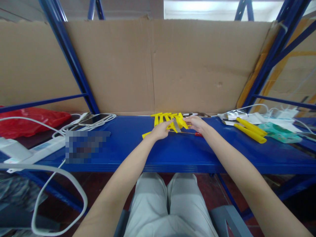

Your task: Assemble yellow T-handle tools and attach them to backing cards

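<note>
My left hand [161,130] is closed around a yellow plastic piece [171,126], its fingers partly hidden by the wrist. A flat grey strip, blade-like [176,126], lies right beside the fingertips. From the other side, my right hand [196,123] has its fingers pinched at the edge of another yellow piece [182,121]. Behind both hands several T-shaped yellow pieces [156,119] stand in a row. A thin rod with a red handle [198,134], like a screwdriver, lies under my right wrist. Another yellow end [146,135] shows left of my left hand.
The blue shelf [172,153] backs onto a cardboard panel [111,65] between blue posts. To the right are yellow tubes [250,130] and a green plastic packet [280,132]. Leftward lie a phone [95,119], white cables, a power strip [46,148] and a red bag [32,121].
</note>
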The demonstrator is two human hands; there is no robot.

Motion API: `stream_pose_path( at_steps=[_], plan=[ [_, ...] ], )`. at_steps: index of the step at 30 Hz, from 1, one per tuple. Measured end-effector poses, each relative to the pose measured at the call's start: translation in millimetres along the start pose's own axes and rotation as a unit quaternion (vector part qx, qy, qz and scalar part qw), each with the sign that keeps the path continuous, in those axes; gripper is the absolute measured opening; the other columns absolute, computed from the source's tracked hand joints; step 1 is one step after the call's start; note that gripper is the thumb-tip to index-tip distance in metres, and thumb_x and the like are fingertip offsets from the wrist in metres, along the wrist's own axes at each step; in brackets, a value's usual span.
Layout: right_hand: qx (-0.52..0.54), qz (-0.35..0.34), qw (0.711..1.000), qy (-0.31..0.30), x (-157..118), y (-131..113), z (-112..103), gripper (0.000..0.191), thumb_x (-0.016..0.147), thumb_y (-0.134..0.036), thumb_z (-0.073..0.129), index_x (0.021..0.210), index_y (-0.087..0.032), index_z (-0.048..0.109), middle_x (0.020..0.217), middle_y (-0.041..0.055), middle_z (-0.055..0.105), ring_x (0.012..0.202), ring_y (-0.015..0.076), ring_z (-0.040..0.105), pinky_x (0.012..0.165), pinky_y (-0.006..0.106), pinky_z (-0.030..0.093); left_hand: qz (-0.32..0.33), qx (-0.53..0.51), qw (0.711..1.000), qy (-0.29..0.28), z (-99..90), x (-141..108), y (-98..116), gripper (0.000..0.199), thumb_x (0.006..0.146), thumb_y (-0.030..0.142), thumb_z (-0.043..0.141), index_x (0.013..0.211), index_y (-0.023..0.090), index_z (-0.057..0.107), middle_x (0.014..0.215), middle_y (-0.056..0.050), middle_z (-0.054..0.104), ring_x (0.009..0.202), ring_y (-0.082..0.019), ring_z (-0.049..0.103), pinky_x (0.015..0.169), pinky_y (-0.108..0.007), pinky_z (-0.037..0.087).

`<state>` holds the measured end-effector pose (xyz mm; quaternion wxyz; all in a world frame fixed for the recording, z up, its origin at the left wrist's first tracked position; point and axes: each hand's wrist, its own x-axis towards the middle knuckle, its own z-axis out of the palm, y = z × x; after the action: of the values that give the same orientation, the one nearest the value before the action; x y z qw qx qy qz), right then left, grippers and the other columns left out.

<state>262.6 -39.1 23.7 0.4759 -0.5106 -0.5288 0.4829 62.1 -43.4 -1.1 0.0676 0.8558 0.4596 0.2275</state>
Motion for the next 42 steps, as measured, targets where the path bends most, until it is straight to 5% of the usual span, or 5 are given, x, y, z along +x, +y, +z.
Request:
stream_pose_path(
  at_steps=[5,12,33,42],
  plan=[
    [-0.056,-0.077,0.993,0.074,5,8,16,0.015,0.07,-0.019,0.065,0.058,-0.016,0.057,0.045,-0.0055,0.046,0.044,0.0071,0.037,0.045,0.021,0.031,-0.01,-0.002,1.0,-0.005,0.6,1,0,0.069,0.084,0.011,0.055,0.148,0.017,0.033,0.148,-0.014,0.043,0.135,-0.025,0.043,0.113,-0.039,0.03],
    [-0.136,-0.122,0.979,0.096,7,15,32,0.016,0.066,-0.028,0.061,0.054,-0.017,0.056,0.053,-0.0044,0.052,0.052,0.0095,0.042,0.053,0.023,0.033,-0.024,0.0,1.0,-0.005,1.9,1,0,0.074,0.084,0.013,0.056,0.151,0.014,0.025,0.15,-0.017,0.038,0.137,-0.027,0.039,0.113,-0.038,0.031],
    [-0.263,-0.167,0.943,0.114,8,18,32,0.023,0.067,-0.028,0.059,0.05,-0.02,0.046,0.049,-0.0056,0.047,0.053,0.0105,0.044,0.054,0.024,0.033,-0.011,0.006,1.0,-0.014,1.1,0,5,0.074,0.084,0.012,0.054,0.151,0.019,0.024,0.15,-0.011,0.039,0.134,-0.025,0.044,0.111,-0.038,0.032],
    [-0.266,-0.205,0.933,0.133,16,25,26,0.024,0.062,-0.033,0.067,0.063,-0.022,0.045,0.06,-0.0068,0.047,0.06,0.0115,0.046,0.059,0.024,0.035,0.035,0.023,0.999,-0.021,2.6,2,3,0.054,0.085,0.011,0.046,0.138,0.023,0.051,0.129,-0.008,0.062,0.12,-0.023,0.056,0.104,-0.04,0.04]
  ],
)
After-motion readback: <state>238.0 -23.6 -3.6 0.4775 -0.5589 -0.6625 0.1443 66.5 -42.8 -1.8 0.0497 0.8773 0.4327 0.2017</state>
